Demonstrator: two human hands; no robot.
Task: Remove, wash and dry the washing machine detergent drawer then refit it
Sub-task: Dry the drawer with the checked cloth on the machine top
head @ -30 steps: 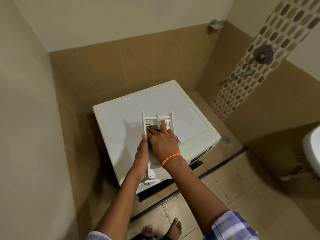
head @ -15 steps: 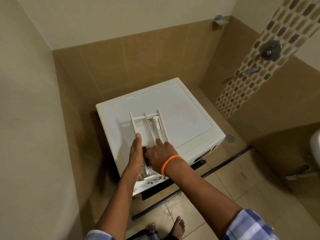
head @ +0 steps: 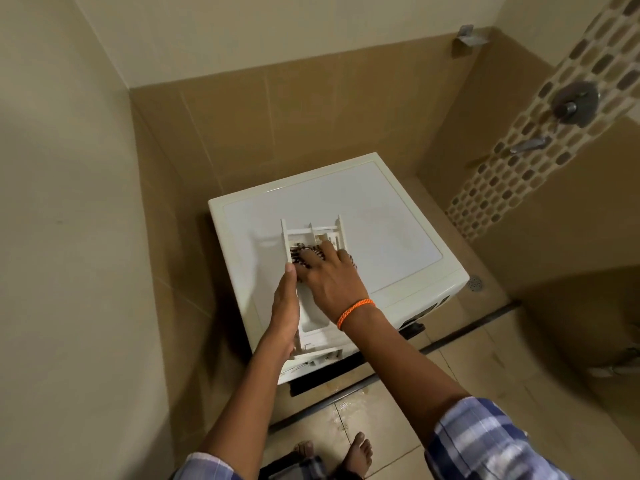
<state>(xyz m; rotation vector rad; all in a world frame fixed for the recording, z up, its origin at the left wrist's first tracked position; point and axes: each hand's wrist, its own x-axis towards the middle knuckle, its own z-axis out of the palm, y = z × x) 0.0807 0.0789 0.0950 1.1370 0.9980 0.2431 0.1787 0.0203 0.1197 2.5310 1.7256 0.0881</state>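
A shower valve (head: 575, 102) and spout (head: 530, 144) sit on the mosaic strip (head: 512, 161); a floor drain (head: 475, 283) lies below.
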